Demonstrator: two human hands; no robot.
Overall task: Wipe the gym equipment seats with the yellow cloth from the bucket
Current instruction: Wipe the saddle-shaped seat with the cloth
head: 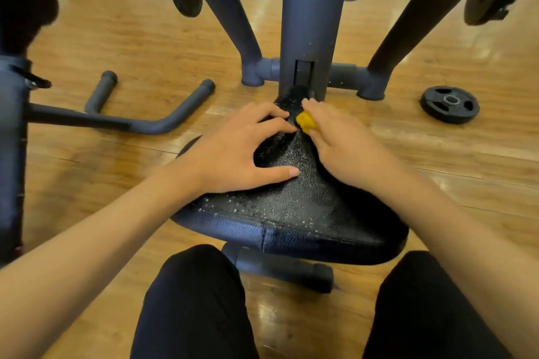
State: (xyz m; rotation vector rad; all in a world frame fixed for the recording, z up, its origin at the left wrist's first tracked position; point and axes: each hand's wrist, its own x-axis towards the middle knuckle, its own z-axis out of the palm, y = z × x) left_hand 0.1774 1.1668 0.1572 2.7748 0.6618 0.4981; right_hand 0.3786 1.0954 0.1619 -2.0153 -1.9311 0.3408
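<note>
Now the wiping is underway: her right hand [338, 140] grips the bunched yellow cloth [306, 122] at the narrow far end of the black seat [291, 201], while the left hand [233, 151] lies flat with fingers spread, steadying it. Next, I'd judge, comes drawing the cloth back across the broad, speckled near part.

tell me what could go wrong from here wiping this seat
1. The right hand holds the small bunched yellow cloth at the narrow end of the black textured padded seat, right against the grey metal post; fingers might catch in its slot.
2. The left hand rests spread on the seat, so the patch under it may go unwiped.
3. The black round weight plate lies on the wooden floor nearby; a possible trip when standing.
</note>
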